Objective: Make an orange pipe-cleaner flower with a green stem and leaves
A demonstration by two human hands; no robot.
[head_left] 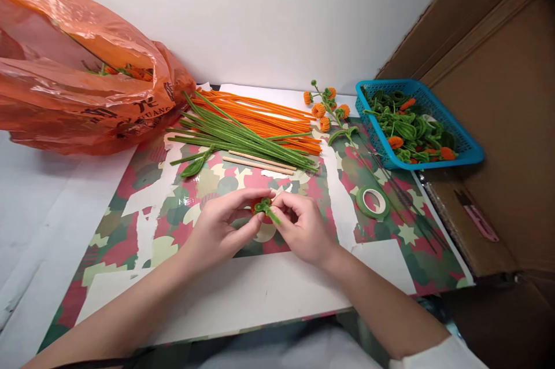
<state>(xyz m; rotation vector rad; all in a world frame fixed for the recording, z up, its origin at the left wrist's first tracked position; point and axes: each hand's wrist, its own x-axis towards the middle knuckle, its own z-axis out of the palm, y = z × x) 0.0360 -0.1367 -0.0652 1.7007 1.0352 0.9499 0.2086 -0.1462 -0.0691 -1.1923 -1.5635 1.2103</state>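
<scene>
Between my hands is a small orange pipe-cleaner flower point(262, 206) with a green looped piece on the side facing me. My left hand point(225, 223) pinches it between thumb and fingers from the left. On the right, my right hand point(302, 227) has its fingers closed on the green pipe-cleaner end point(274, 216) that sticks out of the flower. The far side of the flower is hidden by my fingers. Just beyond my hands lie two thin wooden sticks point(260, 165), a bundle of green pipe cleaners point(247, 140) and orange pipe cleaners point(269, 117).
An orange plastic bag point(87, 91) stands at the left. A blue basket point(470, 156) with green and orange pieces sits at the right. Nearby are a finished flower stem point(338, 117), green tape point(373, 203), dark wires point(403, 198), a green leaf point(197, 163) and a pink cutter point(479, 217).
</scene>
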